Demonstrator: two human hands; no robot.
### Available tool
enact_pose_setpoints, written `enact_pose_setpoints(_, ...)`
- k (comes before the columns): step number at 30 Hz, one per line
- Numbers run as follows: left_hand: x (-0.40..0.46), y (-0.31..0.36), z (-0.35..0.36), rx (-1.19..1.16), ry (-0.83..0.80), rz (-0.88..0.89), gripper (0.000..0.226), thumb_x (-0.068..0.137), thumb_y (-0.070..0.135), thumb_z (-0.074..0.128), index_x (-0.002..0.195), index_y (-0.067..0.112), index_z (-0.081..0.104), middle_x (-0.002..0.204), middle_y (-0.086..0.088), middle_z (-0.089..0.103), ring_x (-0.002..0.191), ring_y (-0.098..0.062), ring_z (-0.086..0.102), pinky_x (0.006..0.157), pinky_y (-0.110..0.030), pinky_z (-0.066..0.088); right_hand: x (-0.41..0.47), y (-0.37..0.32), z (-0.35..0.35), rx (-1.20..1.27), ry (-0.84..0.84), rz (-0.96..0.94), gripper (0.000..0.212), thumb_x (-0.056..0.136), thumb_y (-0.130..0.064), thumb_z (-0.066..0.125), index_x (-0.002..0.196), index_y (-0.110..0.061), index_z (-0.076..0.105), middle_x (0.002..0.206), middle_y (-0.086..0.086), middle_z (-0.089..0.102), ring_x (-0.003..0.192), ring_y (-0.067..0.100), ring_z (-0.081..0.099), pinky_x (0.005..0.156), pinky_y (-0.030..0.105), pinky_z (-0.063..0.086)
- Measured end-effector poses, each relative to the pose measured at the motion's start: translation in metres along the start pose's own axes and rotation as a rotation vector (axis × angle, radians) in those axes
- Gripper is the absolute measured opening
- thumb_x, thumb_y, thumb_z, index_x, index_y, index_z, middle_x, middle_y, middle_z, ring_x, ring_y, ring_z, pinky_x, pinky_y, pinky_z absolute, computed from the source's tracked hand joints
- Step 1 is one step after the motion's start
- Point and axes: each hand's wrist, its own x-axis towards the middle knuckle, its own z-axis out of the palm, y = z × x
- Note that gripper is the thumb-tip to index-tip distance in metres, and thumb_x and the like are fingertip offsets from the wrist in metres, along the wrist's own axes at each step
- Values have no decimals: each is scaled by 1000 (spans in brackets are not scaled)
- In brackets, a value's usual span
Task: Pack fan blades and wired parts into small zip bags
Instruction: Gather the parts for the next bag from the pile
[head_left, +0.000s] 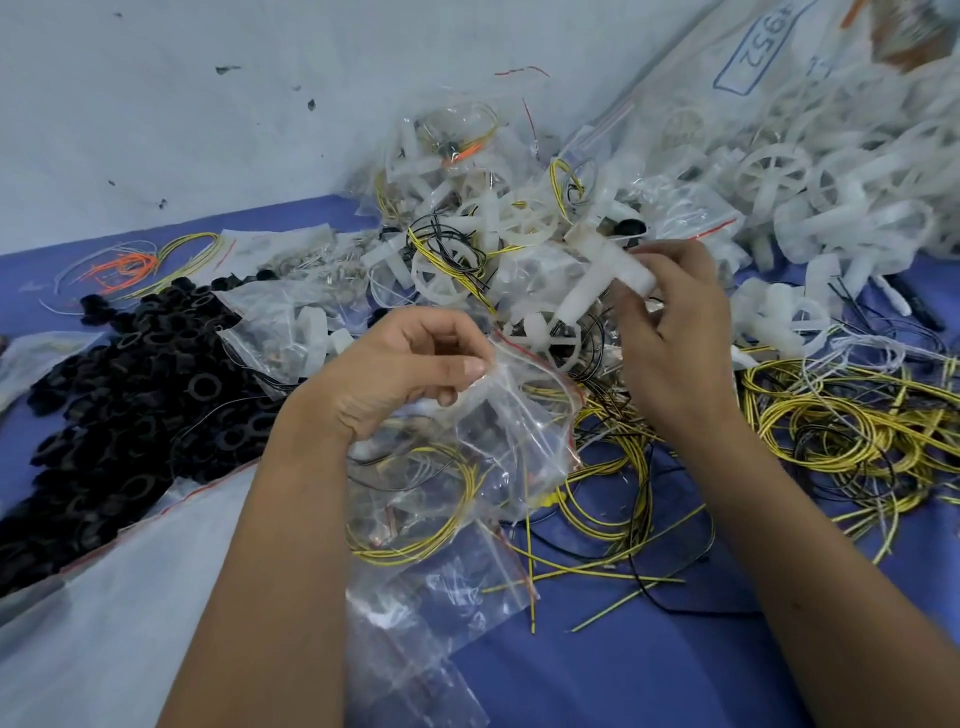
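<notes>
My left hand pinches the red-striped mouth of a small clear zip bag, which hangs open below my fingers. My right hand grips a white plastic fan blade just above and right of the bag's mouth. A second white ringed blade lies right behind the bag opening. Loose yellow-and-black wires lie coiled to the right and under the bag.
A heap of black rings fills the left. Filled zip bags pile at the back centre, and a mass of white fan blades spills from a big sack at right. Empty clear bags lie between my forearms on the blue table.
</notes>
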Motion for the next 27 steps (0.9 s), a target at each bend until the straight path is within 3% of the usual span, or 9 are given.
enact_pose_setpoints(3,4,4,6,55,46,47,9,83,8,73,81,16,76,76,-1,63,64,-9,54,57,-20,48,-3,-7,-4,118,43,-51,20,102,-22,56,103,-8,70,99,6,62,84,17,57,63,30,48)
enact_pose_setpoints(7,10,7,8,56,140,151,11,83,8,75,81,19,76,74,1,65,60,-9,55,54,-19,47,-4,-15,-7,198,-126,-112,21,96,-22,63,112,-9,63,83,7,69,74,25,66,62,44,54)
enact_pose_setpoints(11,14,6,6,83,200,210,10,84,7,77,84,17,76,82,-14,65,65,-11,57,58,-21,49,-10,-20,-3,275,-186,-117,22,92,-10,69,113,-10,61,64,-1,58,56,19,57,53,27,45)
enact_pose_setpoints(14,14,4,6,84,197,227,11,85,6,76,85,17,76,82,-4,68,73,-12,62,69,-22,54,-11,-20,-1,356,-220,-35,15,93,-15,69,108,-11,68,70,10,66,66,34,67,59,44,55)
enact_pose_setpoints(18,11,7,5,62,156,252,14,85,3,74,85,17,75,83,-4,68,79,-14,64,76,-26,56,-7,-14,0,306,-387,58,7,93,-16,70,94,-13,75,71,8,74,66,28,73,65,52,60)
enact_pose_setpoints(24,3,14,7,-61,95,250,21,84,-2,68,83,18,76,84,0,67,79,-11,64,80,-28,58,-4,-7,0,271,-437,146,6,93,-15,71,90,-16,77,70,8,74,61,15,73,62,31,57)
enact_pose_setpoints(25,3,16,6,-74,91,247,21,84,-1,68,83,18,76,84,-1,66,79,-11,64,81,-28,58,-4,-7,0,216,-418,100,2,91,-15,72,90,-15,73,66,6,71,57,13,69,60,30,55)
enact_pose_setpoints(27,4,17,7,-62,106,255,17,85,0,69,85,16,74,83,0,66,78,-11,65,82,-28,59,-8,-10,2,83,-356,-52,13,87,-16,77,89,-16,64,59,0,63,50,10,55,54,23,46)
